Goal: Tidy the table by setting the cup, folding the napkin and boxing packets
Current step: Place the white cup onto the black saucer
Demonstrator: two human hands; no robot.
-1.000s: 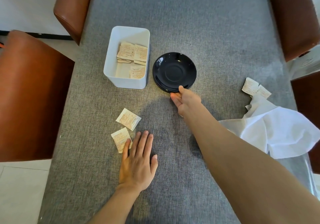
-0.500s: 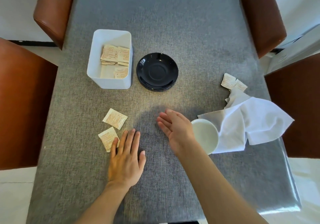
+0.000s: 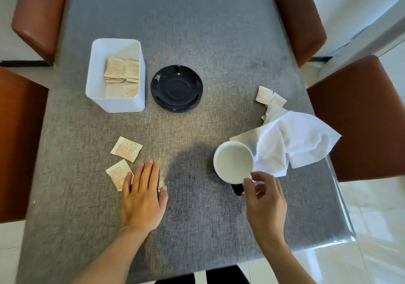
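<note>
now right hand (image 3: 264, 198) pinches cup (image 3: 233, 162) handle.

I sit in a dining room, likely at home: a grey-clothed table (image 3: 197, 31), brown leather chairs (image 3: 359, 117) around it, pale tiled floor (image 3: 372, 229).

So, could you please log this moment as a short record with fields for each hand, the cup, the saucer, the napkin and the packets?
left hand: flat on the table, fingertips over one loose packet
right hand: at the cup's dark handle, grip unclear
cup: white inside, upright, beside the napkin
saucer: black, nothing on it, next to the box
napkin: white, crumpled, unfolded
box: white, holds several packets
loose packets: two near left hand, two beyond napkin
</note>
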